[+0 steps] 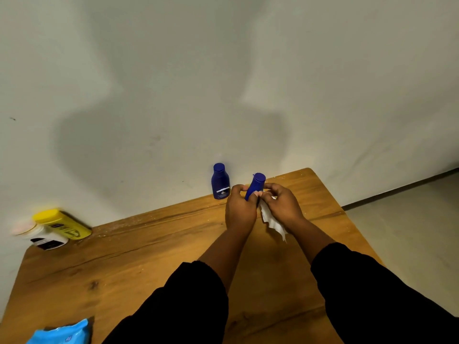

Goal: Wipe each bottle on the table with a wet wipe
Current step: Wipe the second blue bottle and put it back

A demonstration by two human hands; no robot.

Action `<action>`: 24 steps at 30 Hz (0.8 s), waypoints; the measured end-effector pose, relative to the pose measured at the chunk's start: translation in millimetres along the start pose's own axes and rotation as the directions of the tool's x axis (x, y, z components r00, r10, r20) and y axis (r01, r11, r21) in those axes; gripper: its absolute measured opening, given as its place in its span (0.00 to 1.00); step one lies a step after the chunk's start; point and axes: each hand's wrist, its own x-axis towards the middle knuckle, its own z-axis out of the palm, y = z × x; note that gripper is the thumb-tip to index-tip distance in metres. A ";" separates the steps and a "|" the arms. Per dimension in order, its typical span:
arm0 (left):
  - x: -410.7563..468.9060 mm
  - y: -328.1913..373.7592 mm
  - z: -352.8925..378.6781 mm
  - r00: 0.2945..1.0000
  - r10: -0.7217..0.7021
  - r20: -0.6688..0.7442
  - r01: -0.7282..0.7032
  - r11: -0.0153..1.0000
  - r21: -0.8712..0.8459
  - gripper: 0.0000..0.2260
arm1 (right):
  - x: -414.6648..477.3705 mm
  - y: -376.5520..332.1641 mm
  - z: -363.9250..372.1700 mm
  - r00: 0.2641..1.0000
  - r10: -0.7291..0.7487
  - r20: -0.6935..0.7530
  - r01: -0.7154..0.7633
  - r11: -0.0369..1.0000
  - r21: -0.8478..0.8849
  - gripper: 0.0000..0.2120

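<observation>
I am watching two hands holding a blue bottle (255, 186) and a wipe (273, 222) over the table (149, 256).
The left hand (239, 207) is wrapping its fingers tight around the blue bottle, which is tilting in the air above the far side of the table. The right hand (282, 202) is pinching the wipe just beside it, and the wipe is hanging down. A second blue bottle (220, 181) is standing by the wall (223, 70). A yellow bottle (64, 223) and a white bottle (42, 235) are sitting at the far left corner. A wipe pack (59, 333) is lying near me on the left.

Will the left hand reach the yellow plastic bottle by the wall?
Probably, but not yet: the left hand grips a dark blue plastic bottle. Nothing stands between it and the yellow plastic bottle.
</observation>
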 end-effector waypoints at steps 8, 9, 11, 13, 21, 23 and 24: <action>-64.7 -4.8 -22.5 0.996 0.068 0.053 -0.060 0.989 -0.132 0.14 | -73.9 -18.6 -13.1 0.997 0.077 -0.027 -0.068 0.966 0.251 0.11; -72.9 -6.6 -26.2 0.998 0.047 0.052 -0.037 0.984 -0.172 0.14 | -83.8 -23.6 -14.3 0.995 0.097 -0.025 -0.086 0.954 0.287 0.11; -91.5 -8.3 -37.4 0.999 -0.015 0.046 0.027 0.960 -0.280 0.14 | -105.5 -35.2 -18.8 0.992 0.130 0.001 -0.120 0.916 0.382 0.11; -111.4 -4.0 -52.2 0.995 -0.080 0.057 0.096 0.916 -0.390 0.13 | -127.4 -46.4 -25.3 0.979 0.185 0.080 -0.199 0.822 0.534 0.12; -209.0 11.0 -112.1 0.951 -0.276 0.139 0.284 0.605 -0.744 0.20 | -220.6 -81.4 -45.2 0.926 0.275 0.259 -0.372 0.546 0.751 0.13; -231.0 12.7 -121.4 0.943 -0.298 0.148 0.299 0.559 -0.773 0.21 | -239.1 -94.4 -48.8 0.937 0.236 0.257 -0.349 0.582 0.735 0.14; -239.5 13.8 -124.2 0.939 -0.309 0.152 0.305 0.541 -0.784 0.21 | -244.8 -99.9 -49.3 0.965 0.198 0.171 -0.261 0.675 0.690 0.15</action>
